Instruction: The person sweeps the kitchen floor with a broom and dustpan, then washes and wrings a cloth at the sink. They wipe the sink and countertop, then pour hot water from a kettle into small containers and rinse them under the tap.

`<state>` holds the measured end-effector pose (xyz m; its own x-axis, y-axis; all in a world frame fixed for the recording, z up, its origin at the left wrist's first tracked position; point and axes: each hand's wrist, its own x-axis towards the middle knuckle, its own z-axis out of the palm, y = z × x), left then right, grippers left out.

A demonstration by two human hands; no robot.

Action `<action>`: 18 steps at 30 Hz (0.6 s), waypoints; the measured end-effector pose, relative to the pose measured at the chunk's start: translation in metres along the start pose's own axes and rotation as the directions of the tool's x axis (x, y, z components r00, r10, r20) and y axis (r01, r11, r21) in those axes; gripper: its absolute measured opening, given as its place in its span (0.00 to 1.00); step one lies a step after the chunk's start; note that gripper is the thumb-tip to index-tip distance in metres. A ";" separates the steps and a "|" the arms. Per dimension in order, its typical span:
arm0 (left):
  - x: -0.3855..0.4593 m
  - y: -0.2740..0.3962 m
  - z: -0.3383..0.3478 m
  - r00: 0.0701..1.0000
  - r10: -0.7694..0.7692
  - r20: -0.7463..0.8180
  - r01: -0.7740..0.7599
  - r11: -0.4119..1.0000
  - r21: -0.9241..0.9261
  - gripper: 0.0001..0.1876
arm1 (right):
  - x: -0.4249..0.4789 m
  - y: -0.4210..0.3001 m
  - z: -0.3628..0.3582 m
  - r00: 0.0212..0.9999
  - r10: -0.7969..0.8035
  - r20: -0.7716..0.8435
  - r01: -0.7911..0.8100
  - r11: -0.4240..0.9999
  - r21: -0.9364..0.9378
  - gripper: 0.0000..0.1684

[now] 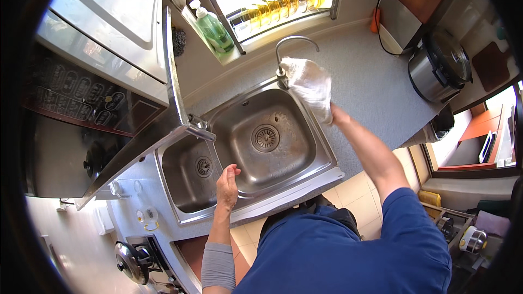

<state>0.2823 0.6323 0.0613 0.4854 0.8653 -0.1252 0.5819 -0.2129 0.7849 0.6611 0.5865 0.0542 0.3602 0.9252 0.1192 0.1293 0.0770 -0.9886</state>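
A white cloth hangs from my right hand, which grips its lower end beside the right rim of the double stainless steel sink. The top of the cloth lies against the base of a thin curved metal faucet. Over the divider and front edge of the sink is my left hand, with nothing in it, its thumb and fingers partly curled and slightly apart. Both basins hold round drain strainers, and the larger one is wet with some small residue.
A green pump bottle stands on the ledge behind. An electric pressure cooker is on the right of the counter. At the left, a cabinet overhangs near the sink, and a lidded pan sits on the stove.
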 end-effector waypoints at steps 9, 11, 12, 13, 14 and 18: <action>-0.014 -0.013 -0.024 0.997 0.024 -0.075 -0.028 0.998 -0.048 0.26 | -0.091 0.018 -0.012 0.593 0.317 0.740 0.468 0.612 -0.637 0.23; -0.016 -0.019 -0.033 0.993 0.007 -0.119 -0.015 0.998 -0.067 0.26 | -0.099 0.046 -0.004 0.460 0.165 0.872 0.637 0.624 -0.454 0.24; -0.019 -0.021 -0.034 0.990 -0.002 -0.142 -0.009 0.997 -0.079 0.26 | -0.101 0.063 0.004 0.375 0.085 0.923 0.709 0.615 -0.345 0.25; -0.024 -0.023 -0.036 0.986 -0.012 -0.165 -0.003 0.996 -0.092 0.26 | -0.103 0.074 0.015 0.281 0.007 0.960 0.769 0.596 -0.230 0.26; -0.030 -0.024 -0.039 0.985 -0.036 -0.169 0.014 0.991 -0.132 0.26 | -0.106 0.085 0.027 0.181 -0.069 0.981 0.816 0.568 -0.110 0.27; -0.051 -0.038 -0.048 0.969 -0.058 -0.242 0.017 0.986 -0.166 0.26 | -0.100 0.086 0.122 0.030 -0.161 0.987 0.871 0.489 0.053 0.29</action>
<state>0.2039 0.6185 0.0667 0.2789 0.9601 -0.0201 0.4739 -0.1194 0.8725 0.5235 0.5455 -0.0537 -0.9213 0.3821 0.0717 0.3279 0.8629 -0.3847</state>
